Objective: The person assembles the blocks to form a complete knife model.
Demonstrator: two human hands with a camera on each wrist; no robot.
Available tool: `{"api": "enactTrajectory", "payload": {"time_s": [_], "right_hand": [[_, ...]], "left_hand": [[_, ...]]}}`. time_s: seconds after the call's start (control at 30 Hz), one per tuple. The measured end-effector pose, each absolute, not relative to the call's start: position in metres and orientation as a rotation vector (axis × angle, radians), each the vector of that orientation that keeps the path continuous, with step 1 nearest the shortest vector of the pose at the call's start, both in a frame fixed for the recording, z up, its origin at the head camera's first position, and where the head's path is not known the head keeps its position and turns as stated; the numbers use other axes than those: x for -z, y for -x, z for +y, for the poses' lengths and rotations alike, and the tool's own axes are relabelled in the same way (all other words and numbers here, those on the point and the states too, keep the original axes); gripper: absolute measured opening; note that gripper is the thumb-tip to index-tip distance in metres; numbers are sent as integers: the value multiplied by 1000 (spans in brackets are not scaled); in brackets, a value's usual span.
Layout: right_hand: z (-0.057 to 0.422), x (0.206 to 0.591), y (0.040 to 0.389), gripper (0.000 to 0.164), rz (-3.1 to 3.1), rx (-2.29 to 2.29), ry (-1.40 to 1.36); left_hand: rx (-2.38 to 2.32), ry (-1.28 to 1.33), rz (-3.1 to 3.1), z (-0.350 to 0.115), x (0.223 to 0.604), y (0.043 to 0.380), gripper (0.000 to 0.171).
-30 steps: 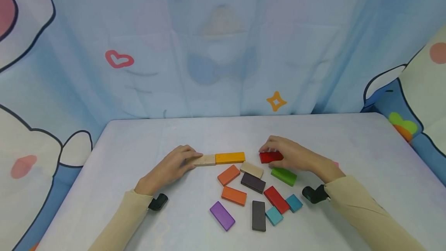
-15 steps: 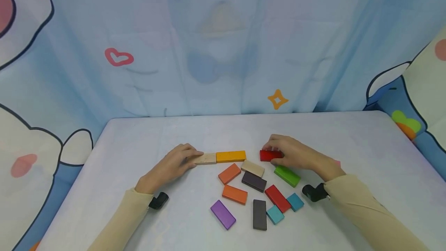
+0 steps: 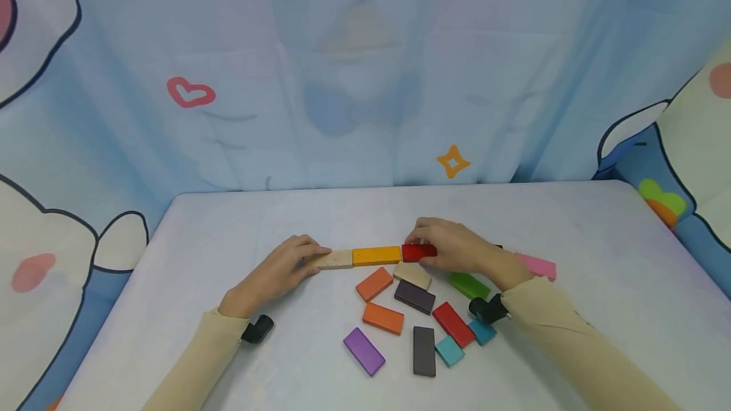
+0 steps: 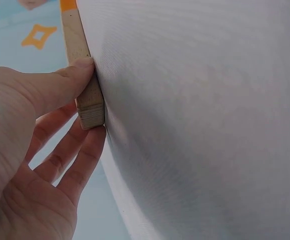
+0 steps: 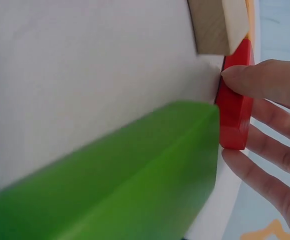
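Observation:
My left hand (image 3: pixel 288 268) pinches the left end of a natural wood block (image 3: pixel 337 260), thumb on the near side and fingers behind, as the left wrist view shows. An orange-yellow block (image 3: pixel 377 255) lies end to end with it on the right. At that block's right end is a red block (image 3: pixel 419 252), continuing the row. My right hand (image 3: pixel 457 247) holds this red block, with the thumb (image 5: pixel 245 80) on its near face and the fingers behind it. In the right wrist view a green block (image 5: pixel 130 180) looms in front.
Nearer me lie loose blocks: beige (image 3: pixel 412 276), two orange (image 3: pixel 374 284), two dark (image 3: pixel 424 351), a purple one (image 3: pixel 364 352), a second red one (image 3: pixel 454 325) and two teal (image 3: pixel 449 352). A pink block (image 3: pixel 537 266) is beyond my right wrist. A blue curtain (image 3: pixel 365 81) hangs behind the table.
My right hand has moved left with the red block, from a gap away to the orange-yellow block's end. The pink block has come into fuller view. My left hand has stayed in place.

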State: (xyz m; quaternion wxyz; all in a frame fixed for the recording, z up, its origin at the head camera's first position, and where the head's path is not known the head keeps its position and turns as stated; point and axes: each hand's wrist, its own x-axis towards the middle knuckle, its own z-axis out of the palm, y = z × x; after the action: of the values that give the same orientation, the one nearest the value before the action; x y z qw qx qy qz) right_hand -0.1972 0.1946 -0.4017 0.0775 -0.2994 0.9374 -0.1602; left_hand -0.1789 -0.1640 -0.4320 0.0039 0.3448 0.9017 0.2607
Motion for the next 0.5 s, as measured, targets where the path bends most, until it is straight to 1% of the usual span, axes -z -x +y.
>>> {"api": "enactTrajectory", "payload": {"time_s": [0.27, 0.5], "right_hand": [[192, 406, 201, 37, 2798, 493, 933], [193, 406, 200, 37, 2778, 523, 903]], "left_hand": [[-820, -1108, 2829, -165, 432, 179, 37], [-820, -1103, 2825, -166, 433, 180, 38]]}}
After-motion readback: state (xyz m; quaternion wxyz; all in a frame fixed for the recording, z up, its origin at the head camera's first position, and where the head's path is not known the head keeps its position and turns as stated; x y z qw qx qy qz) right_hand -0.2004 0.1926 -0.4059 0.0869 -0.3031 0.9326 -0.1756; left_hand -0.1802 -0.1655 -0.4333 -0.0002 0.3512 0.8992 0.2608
